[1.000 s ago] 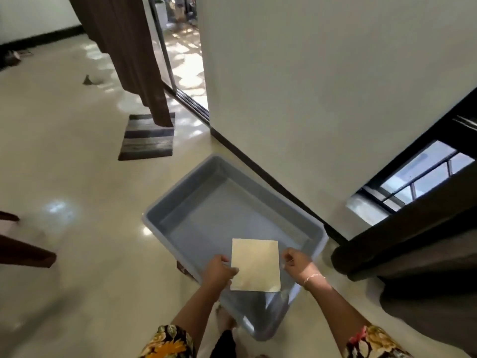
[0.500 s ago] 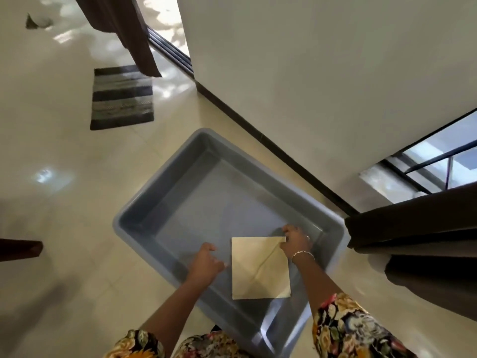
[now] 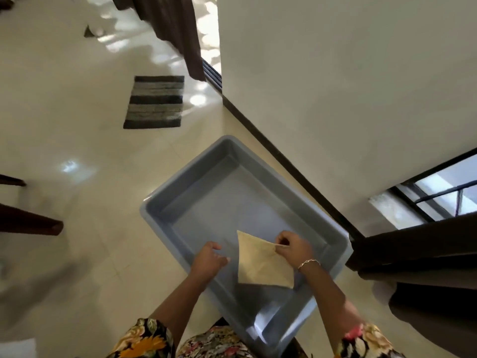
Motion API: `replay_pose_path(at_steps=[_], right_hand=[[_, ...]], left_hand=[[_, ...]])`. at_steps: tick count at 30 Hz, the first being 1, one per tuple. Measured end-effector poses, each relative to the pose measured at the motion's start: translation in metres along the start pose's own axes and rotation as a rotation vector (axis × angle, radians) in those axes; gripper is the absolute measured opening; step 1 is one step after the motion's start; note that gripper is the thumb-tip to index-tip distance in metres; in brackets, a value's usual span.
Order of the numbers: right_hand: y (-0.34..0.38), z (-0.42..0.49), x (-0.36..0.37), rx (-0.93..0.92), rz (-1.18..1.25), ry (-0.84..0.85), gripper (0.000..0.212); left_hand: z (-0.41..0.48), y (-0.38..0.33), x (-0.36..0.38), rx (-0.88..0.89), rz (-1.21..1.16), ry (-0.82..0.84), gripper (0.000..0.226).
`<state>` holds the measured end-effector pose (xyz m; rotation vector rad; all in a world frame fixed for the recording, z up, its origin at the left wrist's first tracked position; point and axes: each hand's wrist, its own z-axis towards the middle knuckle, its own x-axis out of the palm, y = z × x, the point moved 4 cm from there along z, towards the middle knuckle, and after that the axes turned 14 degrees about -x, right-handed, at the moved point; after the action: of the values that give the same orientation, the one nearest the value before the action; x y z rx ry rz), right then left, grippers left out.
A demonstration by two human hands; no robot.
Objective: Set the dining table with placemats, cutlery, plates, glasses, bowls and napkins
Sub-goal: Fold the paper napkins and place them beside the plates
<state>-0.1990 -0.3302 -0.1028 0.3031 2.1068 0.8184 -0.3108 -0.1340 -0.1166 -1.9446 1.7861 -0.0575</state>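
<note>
The right hand (image 3: 291,250) pinches the upper right corner of a beige folded napkin (image 3: 260,267) between thumb and fingertips, the other fingers curled in. A thin chain bracelet (image 3: 308,262) circles that wrist. The napkin hangs tilted over the near right corner of a grey-blue rectangular plastic tub (image 3: 167,189); whether its lower edge touches the tub floor cannot be told. The left hand (image 3: 209,262) hovers over the tub's near left edge, just beside the napkin and apart from it, fingers loosely curled and holding nothing. Beyond the tub's far corner, a grey-and-black striped floor mat (image 3: 154,102) lies on the pale glossy tiled floor (image 3: 64,125) below a dark brown curtain (image 3: 178,29).
</note>
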Motion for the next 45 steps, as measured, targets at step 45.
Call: replay_pose_path(at_steps=[45], right_hand=[[0.326,-0.646,0.212,-1.479,0.004,1.117,0.020]], left_hand=[[-0.579,0.552,0.024,0.741,-1.513,-1.059,0.033]])
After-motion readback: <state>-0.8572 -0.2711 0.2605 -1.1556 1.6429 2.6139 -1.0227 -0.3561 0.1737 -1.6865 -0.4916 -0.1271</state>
